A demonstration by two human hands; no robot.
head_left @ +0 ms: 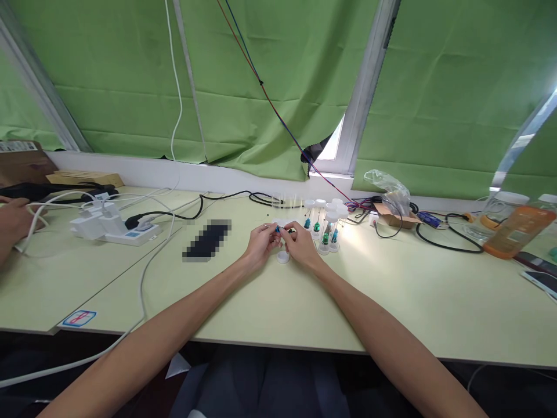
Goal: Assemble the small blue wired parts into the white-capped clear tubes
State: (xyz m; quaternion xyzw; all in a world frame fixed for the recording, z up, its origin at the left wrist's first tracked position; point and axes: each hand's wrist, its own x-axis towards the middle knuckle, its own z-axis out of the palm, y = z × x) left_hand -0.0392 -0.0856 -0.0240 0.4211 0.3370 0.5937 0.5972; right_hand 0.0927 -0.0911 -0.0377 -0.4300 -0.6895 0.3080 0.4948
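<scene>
My left hand and my right hand meet above the table with their fingers pinched together. Between the fingertips shows a small blue piece; its exact kind is too small to make out. A dark bit is partly hidden by my right fingers. Just below the hands, a round white cap lies on the table. To the right of my right hand stand several clear tubes with white caps, holding green pieces and blue pieces. Behind the hands are several clear, uncapped tubes.
A power strip with plugs and white cables lies left, near another person's hand. A pixelated dark object lies left of my hands. Rightward are a small carton with a plastic bag, black cable, an orange bottle and a phone.
</scene>
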